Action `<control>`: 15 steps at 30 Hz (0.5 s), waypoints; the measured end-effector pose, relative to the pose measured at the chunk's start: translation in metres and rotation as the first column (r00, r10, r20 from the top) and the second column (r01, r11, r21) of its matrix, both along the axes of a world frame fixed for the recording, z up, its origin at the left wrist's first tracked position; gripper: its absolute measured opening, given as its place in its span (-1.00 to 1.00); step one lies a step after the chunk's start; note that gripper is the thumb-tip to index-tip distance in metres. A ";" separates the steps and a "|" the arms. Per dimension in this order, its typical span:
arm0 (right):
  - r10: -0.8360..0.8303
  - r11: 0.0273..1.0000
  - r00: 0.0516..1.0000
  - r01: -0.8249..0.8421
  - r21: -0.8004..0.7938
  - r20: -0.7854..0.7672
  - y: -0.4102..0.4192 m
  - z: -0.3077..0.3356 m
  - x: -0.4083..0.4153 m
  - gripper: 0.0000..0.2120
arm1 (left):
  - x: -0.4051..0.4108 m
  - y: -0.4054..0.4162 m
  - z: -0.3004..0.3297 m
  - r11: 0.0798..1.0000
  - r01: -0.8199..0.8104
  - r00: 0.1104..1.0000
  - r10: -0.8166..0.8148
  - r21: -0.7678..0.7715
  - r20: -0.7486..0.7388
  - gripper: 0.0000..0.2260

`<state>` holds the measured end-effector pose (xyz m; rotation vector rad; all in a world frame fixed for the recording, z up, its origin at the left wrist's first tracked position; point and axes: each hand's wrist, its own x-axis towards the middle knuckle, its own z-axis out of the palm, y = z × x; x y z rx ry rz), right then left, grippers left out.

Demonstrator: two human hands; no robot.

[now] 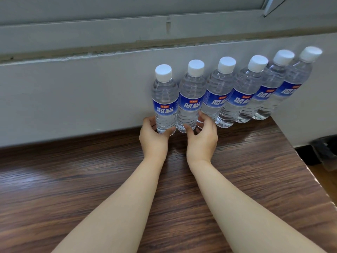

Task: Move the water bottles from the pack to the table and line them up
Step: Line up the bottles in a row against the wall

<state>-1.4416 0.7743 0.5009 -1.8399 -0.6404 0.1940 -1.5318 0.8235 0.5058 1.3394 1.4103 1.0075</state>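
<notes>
Standing in a row of six at the centre right of the frame, the water bottles point(224, 92) look full and capped, so probably rather heavy with thin slippery walls; low on the body seems the best hold. The left hand point(155, 136) grips the leftmost bottle point(165, 99) near its base, and the right hand point(201, 136) curls loosely around the second bottle point(190, 99), both on the wooden worktop point(91, 179) against the wall point(73, 92).

Six upright water bottles point(229, 94) in a touching row along the grey wall point(73, 99) on a wooden table point(91, 179). Left hand point(154, 137) gripping the leftmost bottle point(165, 99); right hand point(201, 137) curled round the second bottle point(190, 99).
</notes>
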 end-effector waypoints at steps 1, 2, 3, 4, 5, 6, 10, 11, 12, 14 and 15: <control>0.003 1.000 1.000 -0.003 0.002 -0.002 0.000 0.000 0.000 -0.54 | 0.000 0.000 -0.001 1.000 0.004 1.000 -0.004 0.005 -0.002 -0.54; 0.005 1.000 1.000 -0.005 0.005 0.000 0.000 0.000 0.000 -0.53 | -0.001 0.000 -0.001 1.000 0.010 1.000 -0.009 0.013 -0.007 -0.54; 0.008 1.000 1.000 -0.008 0.006 0.004 0.000 -0.001 0.000 -0.53 | -0.001 0.000 -0.002 1.000 0.018 1.000 -0.018 0.022 -0.015 -0.53; 0.011 1.000 1.000 -0.011 0.003 0.009 0.000 -0.001 0.000 -0.52 | -0.002 0.001 -0.003 0.999 0.028 0.999 -0.027 0.030 -0.023 -0.52; 0.017 1.000 1.000 -0.017 -0.002 0.014 -0.001 -0.002 0.000 -0.52 | -0.002 0.001 -0.004 0.999 0.037 0.999 -0.036 0.033 -0.028 -0.50; 0.024 1.000 1.000 -0.024 -0.006 0.017 -0.001 -0.002 0.000 -0.51 | -0.003 0.002 -0.005 0.998 0.046 0.998 -0.045 0.031 -0.033 -0.48; 0.052 0.998 0.999 -0.053 -0.017 -0.006 -0.006 -0.003 -0.003 -0.53 | -0.008 0.002 -0.004 0.994 0.105 0.993 -0.105 -0.010 -0.046 -0.37; 0.049 0.998 0.998 -0.050 -0.035 -0.025 -0.008 -0.002 -0.005 -0.55 | -0.011 0.000 -0.003 0.992 0.125 0.990 -0.125 -0.016 -0.060 -0.36; 0.043 0.997 0.998 -0.045 -0.057 -0.049 -0.011 -0.001 -0.008 -0.58 | -0.014 -0.002 -0.002 0.990 0.138 0.987 -0.140 -0.026 -0.078 -0.36; 0.054 0.993 0.994 -0.063 -0.097 -0.091 -0.018 -0.001 -0.016 -0.64 | -0.026 -0.007 0.001 0.988 0.145 0.982 -0.151 -0.056 -0.113 -0.37; 0.081 0.989 0.992 -0.093 -0.118 -0.098 -0.022 -0.002 -0.021 -0.67 | -0.034 -0.010 0.003 0.987 0.143 0.980 -0.151 -0.069 -0.127 -0.40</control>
